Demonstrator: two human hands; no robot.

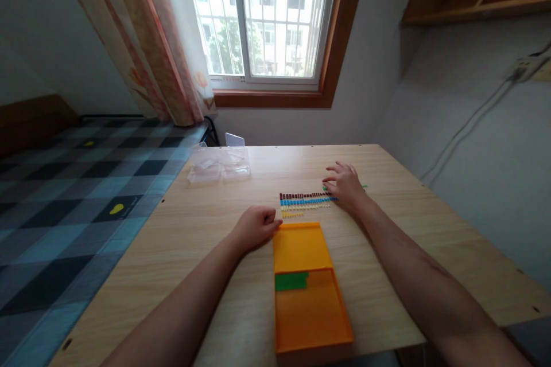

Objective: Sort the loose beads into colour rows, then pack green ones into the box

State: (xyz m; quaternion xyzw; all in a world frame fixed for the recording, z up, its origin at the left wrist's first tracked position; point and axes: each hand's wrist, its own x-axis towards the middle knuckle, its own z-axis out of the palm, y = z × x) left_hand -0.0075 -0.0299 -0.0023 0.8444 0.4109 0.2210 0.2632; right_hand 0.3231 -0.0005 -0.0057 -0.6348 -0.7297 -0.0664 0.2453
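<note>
Rows of small pieces lie side by side on the table: a dark red row (301, 195), a blue row (303, 202), a pale row (305, 207) and a short yellow row (293, 215). My right hand (343, 184) is over the right end of the rows, fingers apart, beside small green pieces (364, 186). Curled closed, my left hand (257, 226) rests at the top left corner of an orange tray (303, 248); whether it holds anything is hidden. Inside the tray's nearer compartment lies a green block of pieces (291, 281).
Clear plastic boxes (219, 164) with raised lids stand at the table's (215, 206) back left. A bed with a checked cover (77, 200) is on the left. Behind the table are a window and a curtain (150, 34); a cable hangs on the right wall.
</note>
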